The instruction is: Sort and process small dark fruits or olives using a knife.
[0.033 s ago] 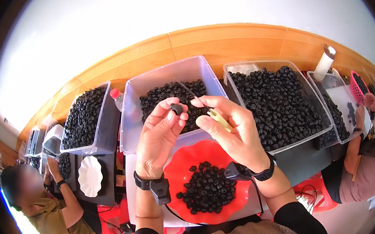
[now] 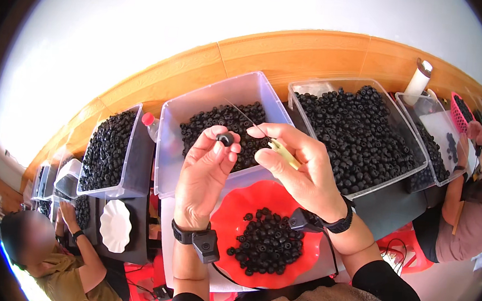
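Observation:
My left hand is closed, pinching a small black ring-shaped part between thumb and fingertips; a hole shows in it. My right hand is closed round a tool with a pale yellow handle and a long thin dark rod slanting up to the left. The rod stands apart from the black part. Both hands are raised over the near edge of a clear plastic bin that holds similar black parts. Beneath them sits a red wavy-rimmed bowl with more black parts inside.
Bins full of black parts stand to the right and left. A red-capped bottle is between bins. Left lies a white scalloped dish; far right stands a white flask. People work at both sides.
The black part in my left hand has turned slightly, so its hole shows more. The tool in my right hand has shifted a little, with its rod now showing more clearly.

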Action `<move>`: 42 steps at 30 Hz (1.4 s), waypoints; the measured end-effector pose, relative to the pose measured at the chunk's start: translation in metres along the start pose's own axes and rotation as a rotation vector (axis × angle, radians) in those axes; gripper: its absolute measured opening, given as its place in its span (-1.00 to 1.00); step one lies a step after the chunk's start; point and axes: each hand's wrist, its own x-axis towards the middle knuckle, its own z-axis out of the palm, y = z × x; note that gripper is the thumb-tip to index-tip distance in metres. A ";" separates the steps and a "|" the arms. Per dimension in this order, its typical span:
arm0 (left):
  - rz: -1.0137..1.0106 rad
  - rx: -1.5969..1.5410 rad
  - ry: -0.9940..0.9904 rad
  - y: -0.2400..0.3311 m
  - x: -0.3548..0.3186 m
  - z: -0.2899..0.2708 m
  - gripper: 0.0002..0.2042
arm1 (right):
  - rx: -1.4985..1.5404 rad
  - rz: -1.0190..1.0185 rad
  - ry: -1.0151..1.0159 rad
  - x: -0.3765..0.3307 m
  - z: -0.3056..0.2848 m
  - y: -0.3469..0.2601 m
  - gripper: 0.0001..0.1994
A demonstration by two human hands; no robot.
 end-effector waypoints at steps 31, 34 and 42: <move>-0.065 -0.158 -0.121 0.003 -0.001 -0.002 -0.62 | -0.486 -0.253 0.077 -0.007 0.012 -0.004 -0.75; -0.069 -0.161 -0.121 0.004 -0.002 -0.004 -0.61 | -0.485 -0.260 0.077 -0.007 0.013 -0.005 -0.76; -0.035 -0.138 -0.071 0.002 -0.001 -0.002 -0.64 | -0.527 -0.287 0.091 -0.005 0.011 -0.004 -0.76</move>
